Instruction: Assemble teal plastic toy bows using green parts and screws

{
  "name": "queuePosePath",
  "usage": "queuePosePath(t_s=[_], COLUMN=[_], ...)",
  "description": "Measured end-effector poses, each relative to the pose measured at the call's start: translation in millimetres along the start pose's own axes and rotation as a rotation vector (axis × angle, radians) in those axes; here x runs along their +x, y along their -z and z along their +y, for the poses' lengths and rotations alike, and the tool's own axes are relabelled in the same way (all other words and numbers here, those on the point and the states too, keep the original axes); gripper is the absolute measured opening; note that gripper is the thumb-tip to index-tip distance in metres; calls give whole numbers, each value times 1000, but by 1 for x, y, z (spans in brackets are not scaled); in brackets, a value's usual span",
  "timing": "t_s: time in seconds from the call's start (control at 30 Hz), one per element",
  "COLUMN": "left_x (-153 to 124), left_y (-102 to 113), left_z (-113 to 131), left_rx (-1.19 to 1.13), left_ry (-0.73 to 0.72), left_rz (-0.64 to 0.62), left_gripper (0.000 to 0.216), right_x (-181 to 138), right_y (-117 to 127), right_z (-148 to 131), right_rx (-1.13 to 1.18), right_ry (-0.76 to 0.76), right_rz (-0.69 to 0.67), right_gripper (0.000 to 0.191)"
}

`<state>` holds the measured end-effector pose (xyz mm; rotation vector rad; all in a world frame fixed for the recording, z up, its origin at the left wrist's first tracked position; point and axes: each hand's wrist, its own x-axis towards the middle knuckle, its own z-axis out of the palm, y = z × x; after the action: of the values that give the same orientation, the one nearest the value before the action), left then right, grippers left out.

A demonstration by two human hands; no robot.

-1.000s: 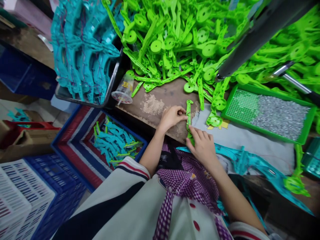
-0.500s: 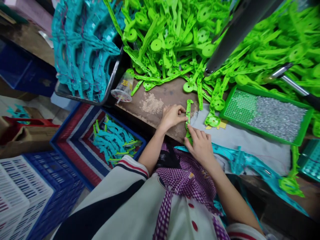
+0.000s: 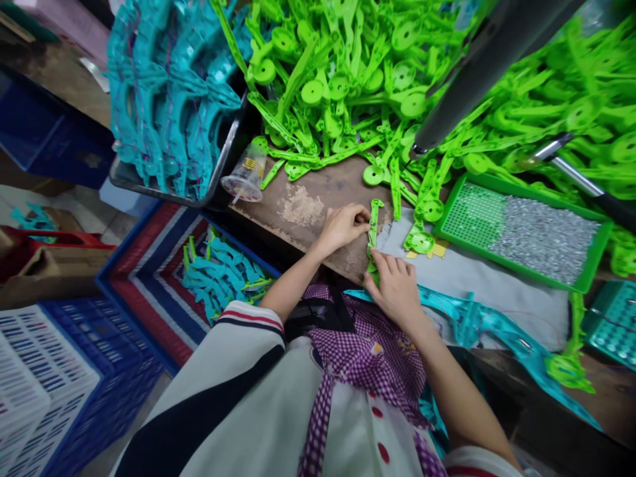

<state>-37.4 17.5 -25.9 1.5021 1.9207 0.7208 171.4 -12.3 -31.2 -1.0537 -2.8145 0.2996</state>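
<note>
A narrow green plastic strip (image 3: 373, 225) lies at the near edge of the worn wooden bench (image 3: 318, 199). My left hand (image 3: 344, 226) pinches its upper half from the left, fingers curled. My right hand (image 3: 393, 286) presses on its lower end with fingers closed over it. A big heap of the same green parts (image 3: 358, 73) fills the bench beyond. Teal plastic parts (image 3: 477, 324) lie across my lap by my right forearm.
A green tray of small silver pieces (image 3: 521, 232) sits to the right on a grey cloth (image 3: 487, 278). A black tray of teal parts (image 3: 169, 99) and a tipped plastic cup (image 3: 247, 176) are at left. Crates (image 3: 139, 285) stand on the floor; a grey pole (image 3: 477, 73) slants overhead.
Both hands stay on the green strip with hardly any movement; the view has shifted slightly.
</note>
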Motion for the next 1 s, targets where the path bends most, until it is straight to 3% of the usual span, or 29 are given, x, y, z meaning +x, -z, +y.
queuePosePath(t_s=[0.47, 0.7, 0.87, 1.0], left_x=[20, 13, 13, 13], left_y=[1, -6, -9, -11], left_z=[0, -5, -7, -9], left_rx=[16, -23, -18, -34], left_ry=[-85, -115, -131, -147], left_rz=[-90, -27, -6, 14], left_gripper=[13, 16, 17, 16], right_x=[3, -3, -5, 24], right_y=[-2, -1, 20, 54], right_z=[-2, 8, 11, 4], right_rx=[-28, 209, 328, 522], right_ry=[-22, -14, -89, -181], right_rz=[-18, 24, 185, 258], right_gripper=[51, 53, 42, 35])
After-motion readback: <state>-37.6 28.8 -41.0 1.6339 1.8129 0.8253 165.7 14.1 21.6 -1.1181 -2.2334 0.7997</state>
